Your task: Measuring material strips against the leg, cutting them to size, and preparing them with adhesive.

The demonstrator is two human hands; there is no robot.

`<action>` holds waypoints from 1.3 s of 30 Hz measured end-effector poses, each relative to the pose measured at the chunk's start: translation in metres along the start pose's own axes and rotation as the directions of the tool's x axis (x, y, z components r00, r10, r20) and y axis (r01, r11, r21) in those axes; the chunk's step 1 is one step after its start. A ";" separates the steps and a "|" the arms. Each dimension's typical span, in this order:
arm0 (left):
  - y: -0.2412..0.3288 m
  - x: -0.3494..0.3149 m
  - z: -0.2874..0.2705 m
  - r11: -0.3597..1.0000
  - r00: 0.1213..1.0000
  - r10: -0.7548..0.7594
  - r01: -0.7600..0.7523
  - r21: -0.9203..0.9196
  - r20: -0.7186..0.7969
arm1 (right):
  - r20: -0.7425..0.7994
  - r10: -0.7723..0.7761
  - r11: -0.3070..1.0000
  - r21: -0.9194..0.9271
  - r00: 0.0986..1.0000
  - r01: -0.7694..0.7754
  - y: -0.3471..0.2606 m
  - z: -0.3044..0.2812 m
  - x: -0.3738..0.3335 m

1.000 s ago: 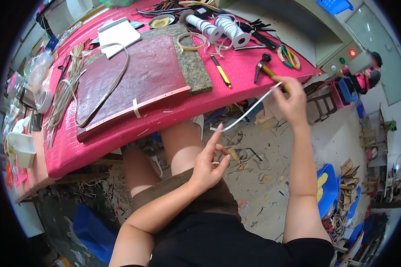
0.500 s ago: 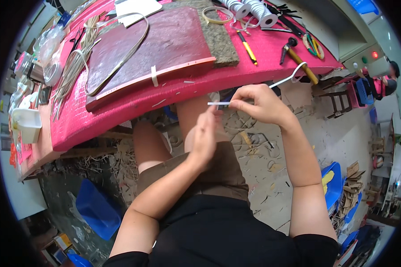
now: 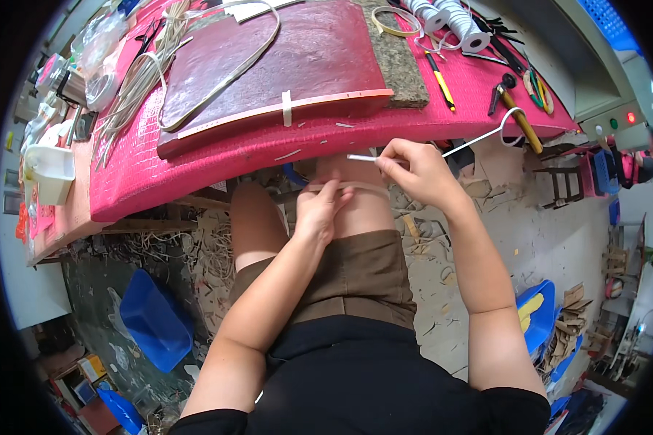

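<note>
My right hand [image 3: 413, 170] pinches a thin white strip [image 3: 473, 143] between thumb and fingertips, just in front of the table edge. A short end of the strip sticks out left of the fingers; the rest runs up right and loops near a wooden-handled hammer [image 3: 524, 123]. Lower and to the left, my left hand [image 3: 319, 210] is over my thigh, its slightly blurred fingers loosely apart, with nothing visible in them. A pale band [image 3: 366, 188] crosses the thigh beside those fingertips.
On the pink-covered table [image 3: 127, 192] lie a dark red slab [image 3: 268, 65], a bundle of pale strips [image 3: 134, 87], a yellow cutter [image 3: 440, 81], white spools [image 3: 463, 25] and pliers [image 3: 539, 93]. Blue bins [image 3: 152, 319] stand on the scrap-littered floor.
My left hand has dropped away from the strip's end, down and left to my thigh. My right hand still pinches the strip. The view has shifted slightly.
</note>
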State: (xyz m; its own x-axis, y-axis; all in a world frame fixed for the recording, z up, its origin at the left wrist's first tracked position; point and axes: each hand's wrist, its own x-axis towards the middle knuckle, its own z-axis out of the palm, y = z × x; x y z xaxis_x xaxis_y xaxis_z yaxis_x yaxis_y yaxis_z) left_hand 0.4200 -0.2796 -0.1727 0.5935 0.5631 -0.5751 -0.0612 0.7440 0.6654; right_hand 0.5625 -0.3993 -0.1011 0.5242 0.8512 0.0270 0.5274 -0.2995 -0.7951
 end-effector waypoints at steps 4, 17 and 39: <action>-0.003 0.005 0.011 0.989 0.991 0.026 -0.044 0.142 0.128 | 0.021 -0.020 0.986 0.166 1.000 0.016 0.007 0.005 0.011; 0.003 -0.012 -0.045 0.984 0.994 0.013 -0.031 0.174 0.107 | 0.383 -0.002 0.984 0.167 0.924 -0.067 0.026 0.027 0.008; 0.013 -0.020 -0.057 0.973 0.964 -0.011 -0.051 0.224 0.264 | 0.503 0.030 0.990 0.107 0.864 -0.097 0.012 0.035 0.026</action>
State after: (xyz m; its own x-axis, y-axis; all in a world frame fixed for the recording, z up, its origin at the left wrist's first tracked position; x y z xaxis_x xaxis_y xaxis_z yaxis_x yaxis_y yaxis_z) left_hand 0.3615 -0.2612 -0.1794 0.7852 0.4399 -0.4359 0.0904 0.6150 0.7834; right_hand 0.5592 -0.3659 -0.1310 0.1324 0.9430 -0.3053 0.3997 -0.3326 -0.8542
